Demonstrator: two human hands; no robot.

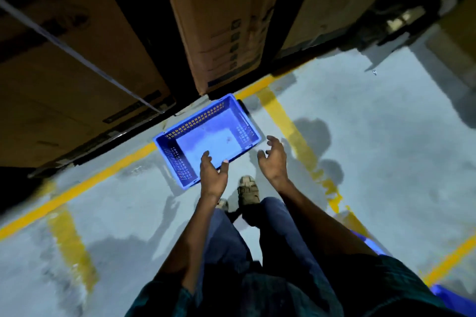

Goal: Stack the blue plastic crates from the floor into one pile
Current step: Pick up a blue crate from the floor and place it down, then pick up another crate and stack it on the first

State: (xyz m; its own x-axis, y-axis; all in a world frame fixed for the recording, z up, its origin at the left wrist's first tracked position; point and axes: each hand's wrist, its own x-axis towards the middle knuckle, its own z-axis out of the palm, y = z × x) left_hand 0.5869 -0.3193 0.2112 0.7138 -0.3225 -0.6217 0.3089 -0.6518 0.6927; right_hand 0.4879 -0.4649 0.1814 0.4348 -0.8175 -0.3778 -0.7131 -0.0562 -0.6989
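While tall brown cardboard cartons (221, 20) loom along the far edge of the grey concrete floor (373, 136) with its yellow painted lines (288, 121), I am in the reaching step: both arms stretch toward an empty blue perforated plastic crate (206, 136) that sits mouth-up on the floor, just beside the foot of the cartons and ahead of my sandalled foot (247, 190). Its long axis runs on a diagonal, from near-left to far-right in the head view, roughly parallel to the yellow line along the cartons; one long wall faces me. More blue plastic (371, 242) shows at the lower right, behind my right arm, probably other crates or the pile, though I cannot tell which. My left hand (213, 175) is spread, fingers hovering over the near long rim; whether it touches I cannot tell. My right hand (274, 159) is open too, fingers curled, empty, off the crate's near-right corner. Next, I judge, each hand must close on a rim so the crate lifts level.
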